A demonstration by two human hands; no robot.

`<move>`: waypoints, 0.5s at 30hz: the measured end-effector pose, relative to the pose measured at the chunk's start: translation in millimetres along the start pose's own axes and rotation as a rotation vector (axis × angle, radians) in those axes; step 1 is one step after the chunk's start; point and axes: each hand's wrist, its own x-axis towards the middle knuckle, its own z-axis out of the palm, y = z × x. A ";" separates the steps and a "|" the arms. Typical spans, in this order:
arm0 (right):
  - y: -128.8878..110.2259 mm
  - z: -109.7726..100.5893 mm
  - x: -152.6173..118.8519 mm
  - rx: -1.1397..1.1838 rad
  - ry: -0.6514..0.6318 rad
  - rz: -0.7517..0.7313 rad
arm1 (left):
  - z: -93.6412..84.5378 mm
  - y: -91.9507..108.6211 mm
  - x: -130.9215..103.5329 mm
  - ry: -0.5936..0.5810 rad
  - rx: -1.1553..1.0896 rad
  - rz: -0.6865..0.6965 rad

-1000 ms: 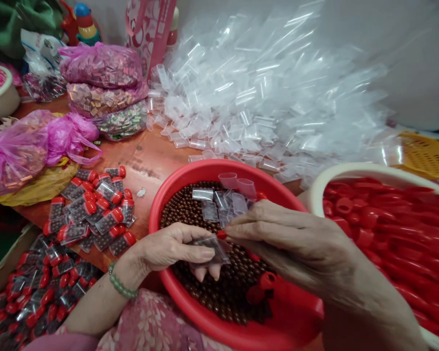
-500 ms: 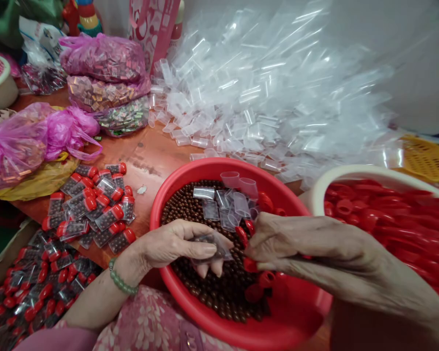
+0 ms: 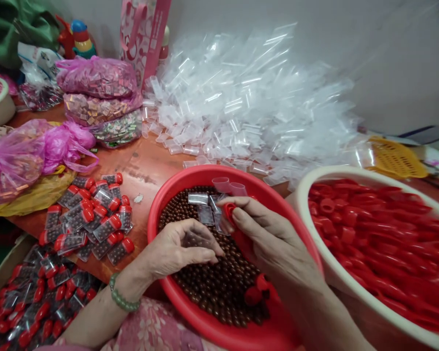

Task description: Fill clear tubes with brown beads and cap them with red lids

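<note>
Red cap (image 3: 229,209) is pinched in the right hand (image 3: 278,236) over the basin (image 3: 153,222); a clear case (image 3: 195,240) is cupped in the half-open left hand (image 3: 173,251) above it. Capped cases (image 3: 89,214) are piled left of it.

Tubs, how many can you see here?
3: red tub in the middle, large white tub at right, small white tub at left edge, cut off. Others may be hidden.

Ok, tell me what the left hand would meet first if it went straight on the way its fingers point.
The left hand would probably meet the right hand, which holds a red cap. Depth is unclear in this single view, so it might pass underneath, over the brown balls.
</note>
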 end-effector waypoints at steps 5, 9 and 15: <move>3.4 24.0 0.7 0.320 0.158 0.094 | 10.3 -4.8 1.2 0.183 0.077 0.039; 6.0 34.8 0.3 0.282 0.266 0.073 | 12.6 -7.6 3.5 0.211 -0.033 0.047; 20.2 42.3 2.7 0.151 0.400 -0.072 | 8.9 -8.0 5.2 0.157 -0.058 -0.011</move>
